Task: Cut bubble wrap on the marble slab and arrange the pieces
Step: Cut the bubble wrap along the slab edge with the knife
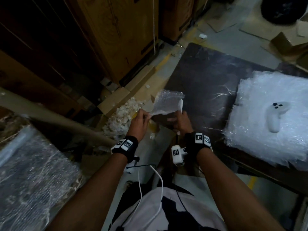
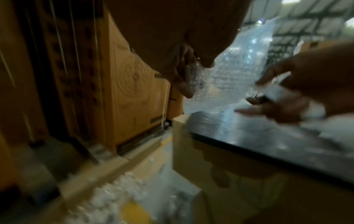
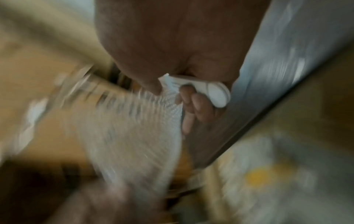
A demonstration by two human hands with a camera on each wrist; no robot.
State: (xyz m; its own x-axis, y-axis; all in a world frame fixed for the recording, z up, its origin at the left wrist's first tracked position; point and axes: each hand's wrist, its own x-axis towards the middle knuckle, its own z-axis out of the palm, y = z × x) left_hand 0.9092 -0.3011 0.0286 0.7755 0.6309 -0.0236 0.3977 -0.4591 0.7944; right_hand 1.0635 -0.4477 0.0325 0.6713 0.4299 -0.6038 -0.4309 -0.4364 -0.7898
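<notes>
The marble slab lies bare across its far and left parts, open for passing. Its right side is taken by a bubble wrap stack (a white controller on top). Cardboard boxes wall the left.

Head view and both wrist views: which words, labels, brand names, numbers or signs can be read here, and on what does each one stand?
No text can be read.
Wristband markers: black-and-white square codes only, no letters.
Cardboard box: a circular line drawing and a dark label strip, too blurred to read.
White controller on the bubble wrap stack: dark buttons, no lettering visible.
</notes>
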